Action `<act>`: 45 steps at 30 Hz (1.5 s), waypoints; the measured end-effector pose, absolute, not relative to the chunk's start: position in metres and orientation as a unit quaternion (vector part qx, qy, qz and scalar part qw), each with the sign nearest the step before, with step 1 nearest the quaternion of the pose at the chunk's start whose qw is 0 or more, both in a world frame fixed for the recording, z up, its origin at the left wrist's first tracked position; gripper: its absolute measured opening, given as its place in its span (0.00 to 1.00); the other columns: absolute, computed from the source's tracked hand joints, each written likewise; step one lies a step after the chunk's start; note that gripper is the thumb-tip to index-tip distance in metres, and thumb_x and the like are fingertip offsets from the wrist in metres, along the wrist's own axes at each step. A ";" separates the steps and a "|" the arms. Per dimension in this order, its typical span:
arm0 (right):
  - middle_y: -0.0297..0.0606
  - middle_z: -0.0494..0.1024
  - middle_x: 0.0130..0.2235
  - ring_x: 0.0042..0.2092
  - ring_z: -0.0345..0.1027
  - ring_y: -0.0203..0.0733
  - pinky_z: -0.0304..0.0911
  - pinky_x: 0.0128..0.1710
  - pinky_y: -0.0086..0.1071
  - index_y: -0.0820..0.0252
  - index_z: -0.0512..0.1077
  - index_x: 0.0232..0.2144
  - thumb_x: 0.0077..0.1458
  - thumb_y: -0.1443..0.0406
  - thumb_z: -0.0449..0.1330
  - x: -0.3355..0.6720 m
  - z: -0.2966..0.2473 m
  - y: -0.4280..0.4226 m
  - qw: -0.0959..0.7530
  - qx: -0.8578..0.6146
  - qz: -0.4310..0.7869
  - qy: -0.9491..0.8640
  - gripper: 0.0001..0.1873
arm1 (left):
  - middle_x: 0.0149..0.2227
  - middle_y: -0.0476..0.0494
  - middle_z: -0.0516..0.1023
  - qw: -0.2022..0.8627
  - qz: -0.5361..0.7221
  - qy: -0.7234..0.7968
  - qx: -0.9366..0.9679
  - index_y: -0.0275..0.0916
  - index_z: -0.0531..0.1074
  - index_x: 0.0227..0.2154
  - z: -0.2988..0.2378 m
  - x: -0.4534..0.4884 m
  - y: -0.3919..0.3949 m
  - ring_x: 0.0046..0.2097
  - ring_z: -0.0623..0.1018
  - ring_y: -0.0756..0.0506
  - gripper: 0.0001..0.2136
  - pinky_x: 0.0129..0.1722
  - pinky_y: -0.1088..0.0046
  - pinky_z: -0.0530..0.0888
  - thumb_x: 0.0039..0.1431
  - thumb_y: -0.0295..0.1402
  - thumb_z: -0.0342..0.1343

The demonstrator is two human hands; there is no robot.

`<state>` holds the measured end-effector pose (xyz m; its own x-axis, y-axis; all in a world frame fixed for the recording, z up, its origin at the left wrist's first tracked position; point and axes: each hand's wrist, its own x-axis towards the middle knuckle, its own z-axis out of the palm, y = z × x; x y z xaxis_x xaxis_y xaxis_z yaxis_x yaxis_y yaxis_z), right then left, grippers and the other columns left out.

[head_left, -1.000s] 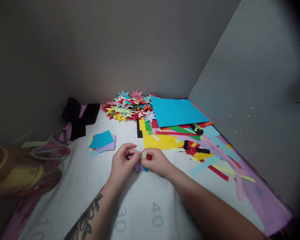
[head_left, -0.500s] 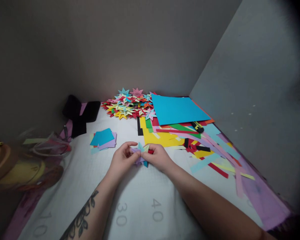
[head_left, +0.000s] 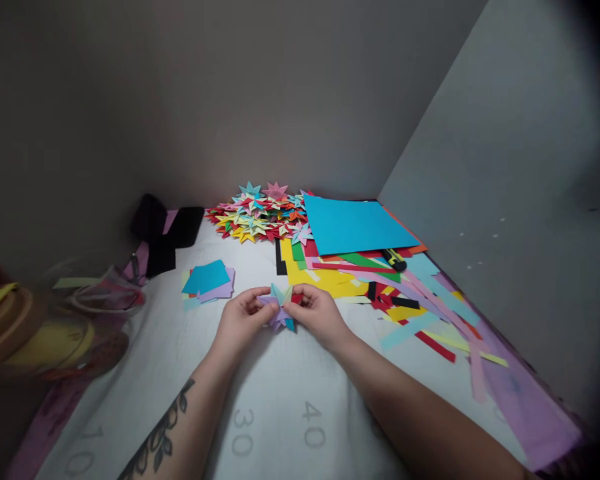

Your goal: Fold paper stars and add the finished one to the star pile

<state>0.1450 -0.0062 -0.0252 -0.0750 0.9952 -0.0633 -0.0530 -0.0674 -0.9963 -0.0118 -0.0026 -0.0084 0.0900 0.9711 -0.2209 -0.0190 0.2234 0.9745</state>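
Note:
A folded paper star [head_left: 281, 313] in lilac, light blue, pale green, red and blue is held between my two hands, a little above the white cloth. My left hand [head_left: 247, 316] pinches its lilac points from the left. From the other side, my right hand [head_left: 316, 313] grips the red and pale green part, thumb on top. Both thumbs nearly meet at the star's middle and cover some of its folds. Left of my hands lies a small stack of cut paper squares [head_left: 207, 279], with a blue one uppermost.
A heap of paper stars [head_left: 260, 215] lies against the back wall. Beside it are a blue paper sheet [head_left: 357, 225], a cutter [head_left: 395, 259] and scattered paper strips [head_left: 430, 333]. At left stand a clear plastic container [head_left: 65, 333] and black pieces [head_left: 186, 225].
My left fingers have shifted on the star, and its points now look more spread open. Both hands stay in about the same place; the view has tilted slightly.

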 end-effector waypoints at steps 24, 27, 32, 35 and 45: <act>0.39 0.70 0.50 0.54 0.55 0.49 0.58 0.53 0.48 0.47 0.77 0.37 0.53 0.68 0.58 0.156 -0.017 -0.011 0.425 -0.370 0.079 -0.822 0.12 | 0.17 0.61 0.63 0.708 0.367 0.496 0.344 0.38 0.64 0.39 0.005 -0.021 -0.007 0.19 0.65 0.56 0.22 0.20 0.82 0.59 0.39 0.29 0.66; 0.39 0.72 0.50 0.54 0.56 0.48 0.59 0.52 0.47 0.49 0.77 0.37 0.53 0.69 0.58 0.159 -0.017 -0.011 0.432 -0.360 0.073 -0.823 0.13 | 0.24 0.53 0.72 0.746 0.365 0.466 0.306 0.37 0.67 0.38 0.005 -0.023 -0.006 0.25 0.72 0.53 0.19 0.24 0.80 0.66 0.41 0.30 0.66; 0.39 0.72 0.48 0.52 0.59 0.48 0.59 0.52 0.48 0.50 0.77 0.35 0.49 0.71 0.59 0.162 -0.018 -0.010 0.461 -0.354 0.108 -0.806 0.12 | 0.30 0.44 0.76 0.757 0.401 0.434 0.278 0.35 0.70 0.36 0.004 -0.024 -0.004 0.28 0.75 0.51 0.16 0.25 0.78 0.70 0.51 0.43 0.60; 0.40 0.72 0.47 0.51 0.63 0.46 0.60 0.50 0.45 0.51 0.78 0.31 0.48 0.70 0.59 0.159 -0.018 -0.008 0.502 -0.390 0.196 -0.747 0.10 | 0.31 0.40 0.77 0.767 0.379 0.423 0.300 0.36 0.69 0.41 0.007 -0.024 -0.006 0.30 0.77 0.48 0.21 0.27 0.75 0.72 0.53 0.48 0.57; 0.34 0.72 0.25 0.27 0.63 0.36 0.60 0.28 0.29 0.63 0.73 0.25 0.46 0.60 0.62 0.153 -0.024 -0.003 0.515 -0.533 0.513 -0.432 0.10 | 0.28 0.50 0.73 0.597 0.448 0.507 0.432 0.37 0.69 0.40 0.003 -0.015 -0.004 0.28 0.72 0.52 0.23 0.29 0.77 0.69 0.42 0.41 0.66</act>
<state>0.1526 -0.0031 -0.0236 0.0996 0.9898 -0.1018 -0.0680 -0.0953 -0.9931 -0.0154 -0.0040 0.0031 0.0847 0.9722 -0.2185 -0.0959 0.2262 0.9693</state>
